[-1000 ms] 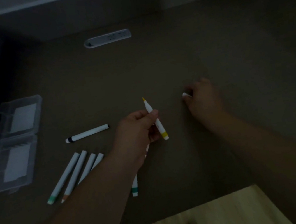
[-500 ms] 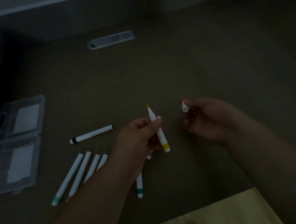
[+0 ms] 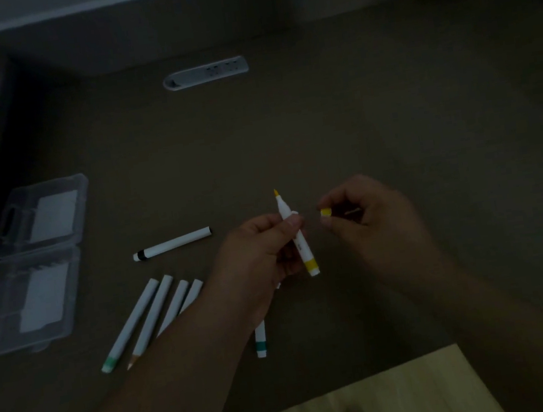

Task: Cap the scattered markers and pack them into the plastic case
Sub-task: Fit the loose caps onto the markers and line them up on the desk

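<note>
Between both hands, uncapped yellow marker [image 3: 296,233], left hand [image 3: 262,255] gripping

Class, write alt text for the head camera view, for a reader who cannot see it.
A person's left hand holds an uncapped white marker with a yellow tip upright, while the right hand pinches its small yellow-ended cap beside the tip. On the dim brown table lie more white markers, and an open clear plastic case sits at the left.

R hand [image 3: 365,217] lifted off table w/ cap [image 3: 325,212], turned it, brought near yellow marker [image 3: 296,237] tip.
</note>
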Available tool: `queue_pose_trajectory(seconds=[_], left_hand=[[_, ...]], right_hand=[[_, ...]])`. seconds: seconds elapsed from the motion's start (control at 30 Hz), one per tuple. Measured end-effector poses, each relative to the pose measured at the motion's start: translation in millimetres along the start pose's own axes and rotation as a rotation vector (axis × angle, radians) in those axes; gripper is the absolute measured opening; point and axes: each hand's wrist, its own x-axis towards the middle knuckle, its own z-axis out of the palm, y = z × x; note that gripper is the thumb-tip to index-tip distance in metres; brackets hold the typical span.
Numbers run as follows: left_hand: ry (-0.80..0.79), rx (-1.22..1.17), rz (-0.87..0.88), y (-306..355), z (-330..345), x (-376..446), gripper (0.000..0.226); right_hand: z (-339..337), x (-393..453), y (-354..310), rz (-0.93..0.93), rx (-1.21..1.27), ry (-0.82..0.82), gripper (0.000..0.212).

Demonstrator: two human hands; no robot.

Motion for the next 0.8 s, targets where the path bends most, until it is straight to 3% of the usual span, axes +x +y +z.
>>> queue_pose_trajectory(seconds=[0.1,0.2,0.33,0.47,0.8], left_hand=[[-0.015,0.006,-0.011,0,-1,-2,0.022],[-0.001,0.047,-0.015,-2,-2,-4,0.019],[0.034,0.338,0.031,-10,2,-5,0.009],[-0.004,0.543,0.103,-15,8,-10,0.004],[-0.028,0.641,0.193,-14,15,-13,0.008]], right_hand=[[0,0,1,-0.122,-0.065,0.031,0.03],[-1,0,2,-0.116,-0.025,0.072,0.029],[-6,6,-3,0.149,0.42,0.126,0.025],[-13,15,-8,0.162,0.622,0.158,0.019],[-7,9,3,0.189,0.485,0.029,0.016]])
